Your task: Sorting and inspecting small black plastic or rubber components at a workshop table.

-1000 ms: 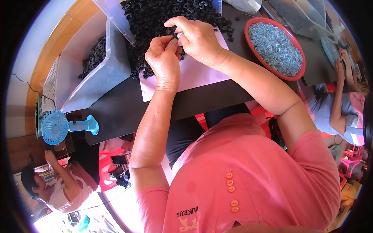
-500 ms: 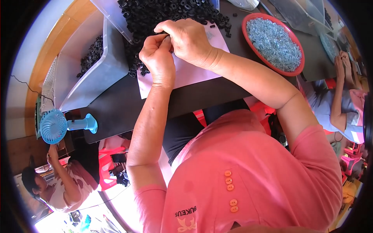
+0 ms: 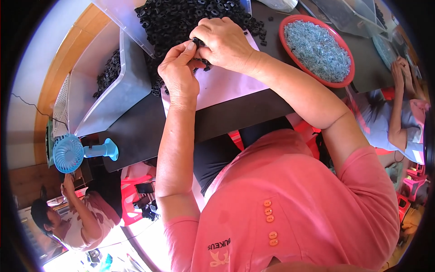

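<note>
My left hand [image 3: 181, 75] and my right hand [image 3: 226, 45] meet over the near edge of a heap of small black plastic parts [image 3: 176, 22]. A small black plastic part [image 3: 196, 41] is pinched between my left thumb and fingers. The bent fingers of my right hand close on the same part from the other side and cover much of it. Just below my fingertips, another bit of black [image 3: 207, 68] shows, too small to make out. Under my wrists lies a pale sheet of paper [image 3: 231, 88] on the dark table [image 3: 244, 113].
To the right stands a red bowl [image 3: 336, 84] full of small silvery-blue pieces. A translucent bin [image 3: 136, 68] with black parts is at the left, near a blue fan [image 3: 68, 154]. Other people sit at both sides; clear tubs [image 3: 349, 18] stand at the far right.
My hands have shifted slightly, and my left thumb now lies along the black part, which shows more between the fingers. My right fingers have curled in. The view has tilted a little.
</note>
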The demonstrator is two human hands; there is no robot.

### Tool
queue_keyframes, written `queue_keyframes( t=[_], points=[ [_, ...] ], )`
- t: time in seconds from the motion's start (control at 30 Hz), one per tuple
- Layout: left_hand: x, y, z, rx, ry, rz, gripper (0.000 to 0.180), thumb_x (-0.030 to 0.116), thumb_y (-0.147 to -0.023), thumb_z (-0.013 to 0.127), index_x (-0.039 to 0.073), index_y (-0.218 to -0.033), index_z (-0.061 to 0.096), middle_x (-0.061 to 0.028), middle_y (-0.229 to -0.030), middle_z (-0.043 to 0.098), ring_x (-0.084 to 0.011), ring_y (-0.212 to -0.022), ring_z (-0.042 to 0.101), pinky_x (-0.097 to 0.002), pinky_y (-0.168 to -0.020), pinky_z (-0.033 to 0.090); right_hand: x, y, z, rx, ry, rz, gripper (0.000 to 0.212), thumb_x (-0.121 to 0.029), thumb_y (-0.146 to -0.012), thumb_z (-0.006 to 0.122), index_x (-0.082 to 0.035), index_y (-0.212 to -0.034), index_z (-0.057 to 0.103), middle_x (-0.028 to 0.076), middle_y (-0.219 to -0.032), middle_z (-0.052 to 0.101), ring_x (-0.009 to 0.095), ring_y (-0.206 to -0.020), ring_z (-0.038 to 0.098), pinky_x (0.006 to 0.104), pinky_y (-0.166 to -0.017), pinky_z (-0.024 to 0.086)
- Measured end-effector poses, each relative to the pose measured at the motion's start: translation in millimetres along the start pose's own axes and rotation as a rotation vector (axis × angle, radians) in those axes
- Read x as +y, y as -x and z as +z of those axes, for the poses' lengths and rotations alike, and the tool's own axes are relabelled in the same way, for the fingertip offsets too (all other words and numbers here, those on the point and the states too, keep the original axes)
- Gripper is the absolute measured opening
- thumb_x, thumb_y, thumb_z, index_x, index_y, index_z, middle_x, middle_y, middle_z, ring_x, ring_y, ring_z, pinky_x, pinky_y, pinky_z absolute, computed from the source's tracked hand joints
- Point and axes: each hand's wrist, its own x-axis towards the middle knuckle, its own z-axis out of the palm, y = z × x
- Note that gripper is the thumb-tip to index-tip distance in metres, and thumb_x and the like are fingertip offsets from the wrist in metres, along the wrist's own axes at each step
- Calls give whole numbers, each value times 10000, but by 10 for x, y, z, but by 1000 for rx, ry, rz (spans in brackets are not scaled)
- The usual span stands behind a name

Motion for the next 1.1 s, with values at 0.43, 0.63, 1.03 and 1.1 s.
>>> queue_keyframes(
  t=[0.43, 0.63, 1.03, 1.1],
  points=[
    [44, 16, -37, -24, -29, 89, 86, 10, -861, 638, -75, -858, 654, -121, -723, 654, -173, -580, 576, -273, -530, 462, -8, 8, 42, 158, 99, -180, 193, -222, -688, 736, -102, -765, 605, 27, -770, 594, 203, -759, 613, 347, -688, 449],
    [86, 15, -85, -32, -54, 61, 86, 10, -847, 645, -71, -822, 655, -105, -694, 646, -167, -558, 578, -261, -526, 452, -123, 40, 8, 117, 4, -108, 236, -144, -634, 776, -92, -760, 583, 22, -730, 573, 208, -673, 595, 340, -639, 463],
    [1379, -119, -345, 333, -775, 831, 98, 16, -780, 739, -27, -852, 690, -81, -744, 678, -124, -562, 587, -223, -502, 468, 122, -155, -231, 293, -370, 208, 193, -250, -759, 742, -90, -847, 681, 61, -683, 668, 221, -686, 674, 358, -642, 516],
    [1389, -158, -597, 335, -911, 831, 119, 30, -769, 750, -4, -871, 699, -69, -770, 679, -128, -596, 596, -231, -518, 472, 29, -247, -336, 365, -488, 199, 89, -93, -809, 646, -44, -874, 609, 121, -746, 648, 266, -655, 655, 367, -603, 501]
  ],
)
